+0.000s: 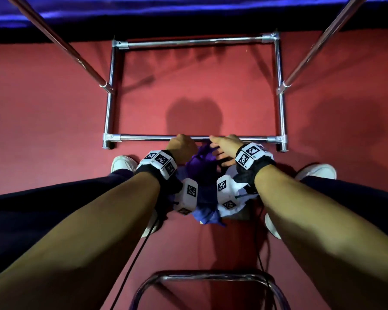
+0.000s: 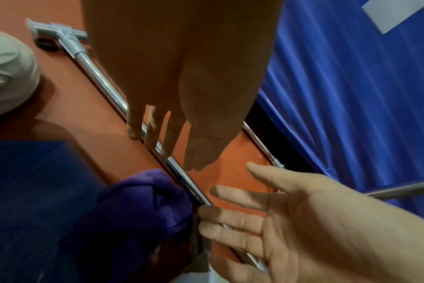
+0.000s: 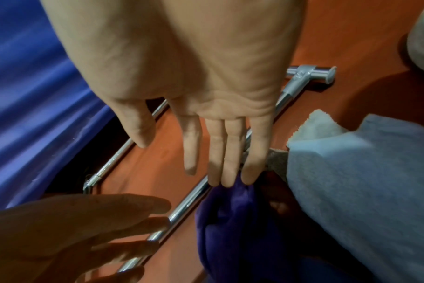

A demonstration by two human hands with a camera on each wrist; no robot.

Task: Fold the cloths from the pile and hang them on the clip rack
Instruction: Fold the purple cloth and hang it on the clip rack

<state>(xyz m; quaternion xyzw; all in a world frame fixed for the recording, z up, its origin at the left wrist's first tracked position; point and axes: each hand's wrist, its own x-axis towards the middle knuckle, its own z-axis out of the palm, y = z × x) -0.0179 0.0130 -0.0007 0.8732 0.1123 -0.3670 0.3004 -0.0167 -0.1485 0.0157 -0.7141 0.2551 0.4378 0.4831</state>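
A crumpled purple cloth (image 1: 199, 164) tops the pile between my feet, just in front of the metal rack's near floor bar (image 1: 148, 137). My left hand (image 1: 180, 148) hovers over that bar with straight fingers (image 2: 170, 134) and holds nothing. My right hand (image 1: 222, 146) is spread open. In the right wrist view its fingertips (image 3: 228, 180) touch the upper edge of the purple cloth (image 3: 235, 220). A pale grey-blue cloth (image 3: 363, 181) lies beside the purple one. No clips are in view.
The rack's rectangular base (image 1: 280, 90) stands on red carpet, with two slanted poles (image 1: 61, 45) rising from it. A blue curtain (image 1: 188, 10) hangs behind. My white shoes (image 1: 123, 163) flank the pile. A chair frame (image 1: 211, 278) is below me.
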